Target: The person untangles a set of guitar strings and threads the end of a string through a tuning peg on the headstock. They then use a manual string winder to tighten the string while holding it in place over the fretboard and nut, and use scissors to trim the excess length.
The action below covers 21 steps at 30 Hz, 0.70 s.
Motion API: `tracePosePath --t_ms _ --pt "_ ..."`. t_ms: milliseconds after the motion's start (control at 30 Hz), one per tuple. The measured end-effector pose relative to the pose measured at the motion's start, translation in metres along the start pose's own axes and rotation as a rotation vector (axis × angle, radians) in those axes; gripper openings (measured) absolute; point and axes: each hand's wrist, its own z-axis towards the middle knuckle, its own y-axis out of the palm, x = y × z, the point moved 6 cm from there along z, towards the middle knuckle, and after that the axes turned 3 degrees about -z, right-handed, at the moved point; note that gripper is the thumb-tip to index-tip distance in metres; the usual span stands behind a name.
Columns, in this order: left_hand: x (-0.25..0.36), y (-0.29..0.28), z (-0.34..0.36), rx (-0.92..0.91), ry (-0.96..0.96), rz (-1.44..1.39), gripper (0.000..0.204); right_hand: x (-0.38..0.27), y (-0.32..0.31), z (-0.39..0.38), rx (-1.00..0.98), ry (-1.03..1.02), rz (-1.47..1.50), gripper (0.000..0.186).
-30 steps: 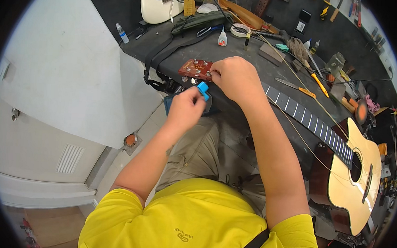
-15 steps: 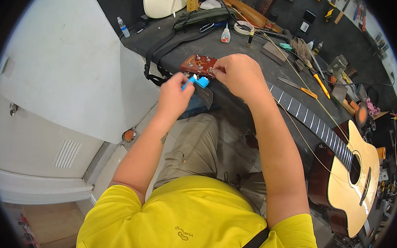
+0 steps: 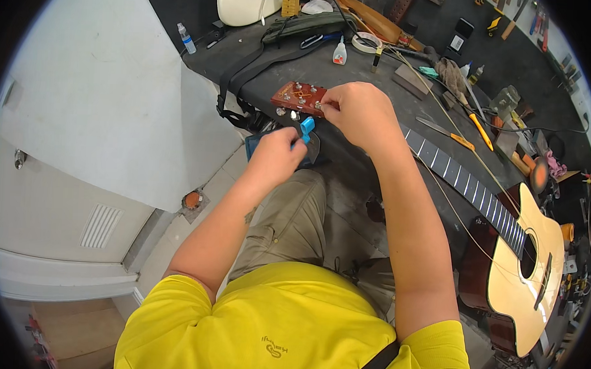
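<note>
An acoustic guitar (image 3: 510, 286) with a pale top lies along the bench edge, its neck reaching left to a reddish-brown headstock (image 3: 290, 97) with metal tuners. A blue string winder (image 3: 307, 126) is pinched in my left hand (image 3: 275, 156), just on the near side of the headstock, beside its tuner buttons (image 3: 294, 114). My right hand (image 3: 359, 113) is closed at the headstock's right end, fingertips against it by a tuner post. Whatever lies between those fingertips is hidden. Loose strings (image 3: 451, 209) trail along the neck toward the body.
On the dark workbench (image 3: 260, 84) lie a strap (image 3: 244, 77), a glue bottle (image 3: 339, 53), a tape roll (image 3: 366, 42), a grey block (image 3: 412, 81) and a file with an orange handle (image 3: 461, 140). A white electric guitar body (image 3: 241, 4) is at the back. A white panel (image 3: 102, 90) stands left.
My left hand has moved toward me and slightly right with the string winder, which has turned and come away from the headstock's edge. My right hand stays at the headstock.
</note>
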Motion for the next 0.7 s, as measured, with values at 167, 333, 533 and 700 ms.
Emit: tracePosePath --t_ms 167,333,533,700 --pt "0.013 -0.001 -0.006 -0.107 -0.044 -0.133 0.02 0.0 0.001 -0.001 0.004 0.026 0.002 0.015" --pt "0.002 -0.022 0.002 0.174 0.001 -0.395 0.023 -0.003 -0.002 -0.001 -0.026 0.034 -0.006 0.016" --pt "-0.007 0.01 -0.006 0.009 -0.023 -0.027 0.024 -0.004 -0.002 0.0 -0.052 0.037 -0.021 0.019" --pt "0.023 -0.004 -0.009 -0.09 0.046 -0.092 0.023 -0.002 0.001 -0.001 -0.075 0.072 -0.04 0.019"
